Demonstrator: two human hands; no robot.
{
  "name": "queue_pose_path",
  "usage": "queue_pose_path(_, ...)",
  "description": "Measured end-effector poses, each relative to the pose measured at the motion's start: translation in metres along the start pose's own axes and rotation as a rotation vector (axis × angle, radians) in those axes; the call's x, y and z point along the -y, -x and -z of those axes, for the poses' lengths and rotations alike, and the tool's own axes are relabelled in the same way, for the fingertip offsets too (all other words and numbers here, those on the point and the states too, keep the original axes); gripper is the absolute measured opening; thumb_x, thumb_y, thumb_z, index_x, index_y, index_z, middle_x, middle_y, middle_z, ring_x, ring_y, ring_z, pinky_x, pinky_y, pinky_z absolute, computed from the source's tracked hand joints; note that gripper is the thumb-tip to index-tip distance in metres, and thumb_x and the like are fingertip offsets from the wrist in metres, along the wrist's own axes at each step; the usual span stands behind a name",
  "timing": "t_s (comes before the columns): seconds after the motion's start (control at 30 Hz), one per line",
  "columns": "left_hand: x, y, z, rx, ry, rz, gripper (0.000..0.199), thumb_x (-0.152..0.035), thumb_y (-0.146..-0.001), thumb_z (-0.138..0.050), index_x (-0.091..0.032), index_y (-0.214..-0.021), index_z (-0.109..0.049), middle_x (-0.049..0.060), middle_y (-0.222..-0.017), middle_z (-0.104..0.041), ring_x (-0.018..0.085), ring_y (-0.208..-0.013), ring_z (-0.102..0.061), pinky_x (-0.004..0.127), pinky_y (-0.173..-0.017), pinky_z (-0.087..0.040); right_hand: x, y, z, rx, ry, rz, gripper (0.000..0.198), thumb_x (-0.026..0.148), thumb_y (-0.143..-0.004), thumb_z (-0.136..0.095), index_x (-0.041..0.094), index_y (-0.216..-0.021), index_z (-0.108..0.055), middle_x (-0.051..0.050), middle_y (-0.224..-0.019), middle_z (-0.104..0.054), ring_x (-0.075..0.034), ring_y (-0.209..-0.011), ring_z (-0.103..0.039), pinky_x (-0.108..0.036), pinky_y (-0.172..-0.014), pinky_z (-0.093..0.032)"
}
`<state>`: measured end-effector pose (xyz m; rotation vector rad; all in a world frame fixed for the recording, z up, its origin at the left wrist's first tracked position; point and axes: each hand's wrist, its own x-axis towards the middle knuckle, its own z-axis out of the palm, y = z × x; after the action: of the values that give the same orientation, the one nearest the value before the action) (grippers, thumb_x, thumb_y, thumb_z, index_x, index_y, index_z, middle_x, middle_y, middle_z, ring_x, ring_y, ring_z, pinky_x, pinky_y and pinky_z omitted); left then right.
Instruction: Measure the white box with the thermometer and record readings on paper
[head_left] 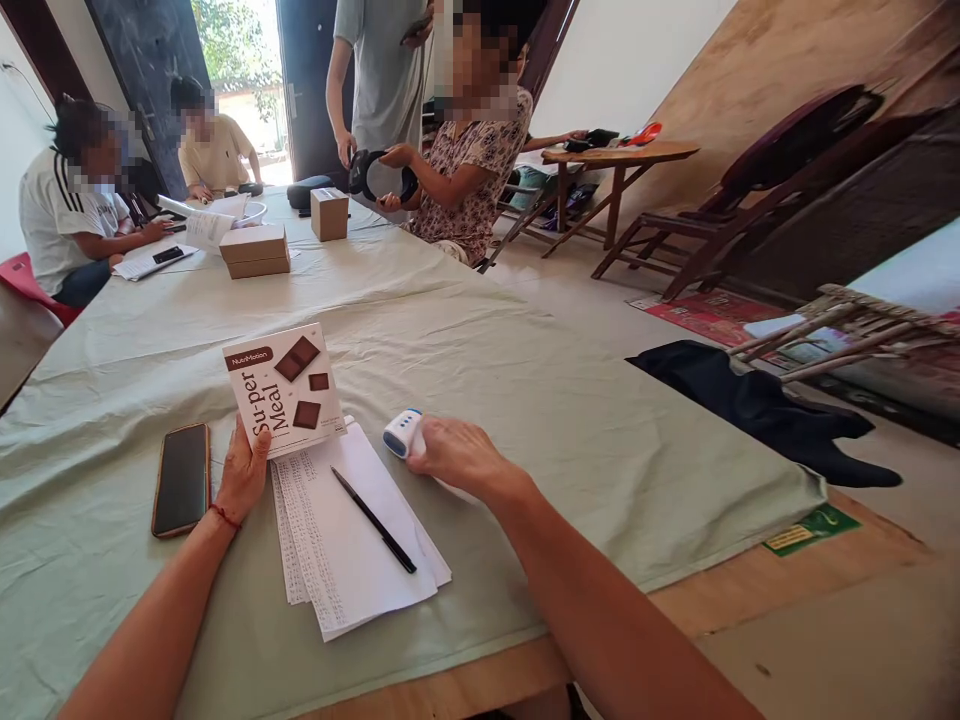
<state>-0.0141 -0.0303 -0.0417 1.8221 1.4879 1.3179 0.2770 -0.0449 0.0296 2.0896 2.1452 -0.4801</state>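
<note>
The left hand (246, 468) holds the white box (304, 400) by its lower left corner, tilted at the far edge of the papers (360, 580), toward the near edge of the table (540, 390). The right hand (461, 452) is closed around a white-and-blue handheld device (402, 433). The box seems light, of thin stiff card, maybe a little slippery and easy to dent; its side edges suit a gentle grip. The device is probably hard plastic, best taken around its body.
</note>
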Motion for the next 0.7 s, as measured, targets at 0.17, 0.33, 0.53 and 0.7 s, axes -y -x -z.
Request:
queue_pose_path(0.17, 0.002, -0.001, -0.001, 0.021, 0.009, -0.028, 0.064, -0.070, -0.089, -0.050, -0.019, -0.127, -0.052, 0.014, -0.124, -0.064, 0.031, -0.116, -0.057, 0.048, -0.100, -0.044, 0.003, -0.004, -0.010, -0.287, -0.582, 0.233, 0.025, 0.025, -0.073, -0.064, 0.019, -0.096, -0.068, -0.007, -0.094, -0.070, -0.022, -0.087, -0.063, -0.029, -0.072, -0.043)
queue_pose_path(0.33, 0.003, -0.001, -0.002, 0.017, 0.006, -0.031, 0.059, -0.066, -0.091, -0.050, -0.019, -0.126, -0.052, 0.014, -0.123, -0.063, 0.030, -0.114, -0.057, 0.047, -0.098, -0.045, 0.043, 0.000, -0.034, 0.029, -1.325, 0.531, 0.024, 0.041, -0.074, -0.063, 0.019, -0.082, -0.066, 0.002, -0.063, -0.058, -0.013, -0.057, -0.049, -0.029, -0.060, -0.038)
queue_pose_path(0.53, 0.000, 0.001, -0.002, 0.024, -0.008, -0.033, 0.055, -0.062, -0.092, -0.050, -0.020, -0.127, -0.050, 0.014, -0.124, -0.063, 0.030, -0.113, -0.057, 0.046, -0.097, -0.045, 0.082, 0.001, -0.063, 0.005, -1.549, 0.325, 0.034, 0.051, -0.071, -0.069, 0.020, -0.063, -0.057, 0.002, -0.060, -0.054, -0.011, -0.058, -0.043, -0.028, -0.057, -0.032)
queue_pose_path(0.7, -0.002, 0.000, -0.002, 0.019, -0.013, -0.034, 0.055, -0.063, -0.092, -0.050, -0.019, -0.125, -0.052, 0.014, -0.121, -0.063, 0.030, -0.110, -0.058, 0.048, -0.096, -0.045, 0.089, 0.000, -0.075, 0.182, -1.743, 0.238, 0.047, 0.062, -0.065, -0.073, 0.019, -0.076, -0.059, 0.001, -0.065, -0.057, -0.011, -0.053, -0.046, -0.028, -0.054, -0.033)
